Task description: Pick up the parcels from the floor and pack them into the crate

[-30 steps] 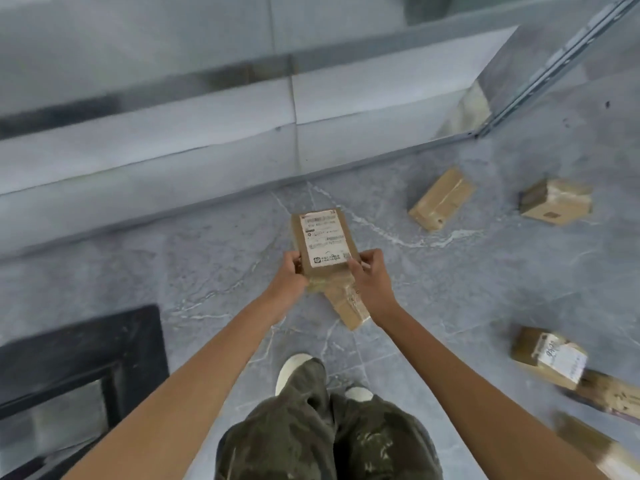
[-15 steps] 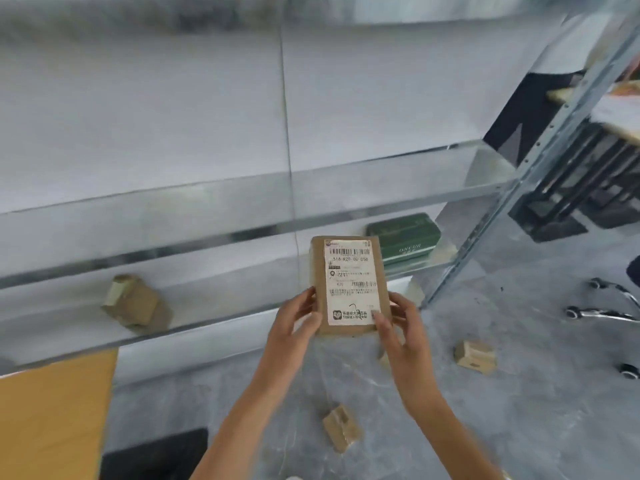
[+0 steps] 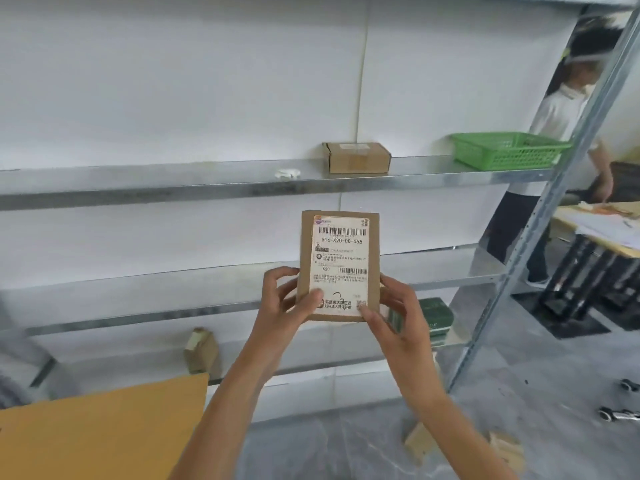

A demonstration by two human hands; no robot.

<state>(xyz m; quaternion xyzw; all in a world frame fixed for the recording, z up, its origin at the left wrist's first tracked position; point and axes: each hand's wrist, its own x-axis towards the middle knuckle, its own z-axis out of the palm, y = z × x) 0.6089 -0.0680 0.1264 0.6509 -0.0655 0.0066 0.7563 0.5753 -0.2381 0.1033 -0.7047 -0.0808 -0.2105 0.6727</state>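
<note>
Left hand (image 3: 280, 299) and right hand (image 3: 394, 313) pinch the parcel (image 3: 341, 265) by its lower edges, well up from the floor (image 3: 332, 455) where it was 1 second ago. Label faces us, long axis upright, before the middle shelf (image 3: 156, 315). Loose parcels (image 3: 419, 443) lie below. Farther back, a green basket (image 3: 505, 150) sits on the upper shelf (image 3: 138, 194), contents hidden.

Shipping label (image 3: 341, 265) on the parcel (image 3: 374, 244) is showing "516-K20-00-058" just under the top barcode, toward its 12 o'clock. "K20" is sitting lower, toward 9 o'clock, left of a second barcode. Small print and Chinese lines at 6 o'clock are blurring out. Green box (image 3: 437, 315) lettering isn't resolving.
</note>
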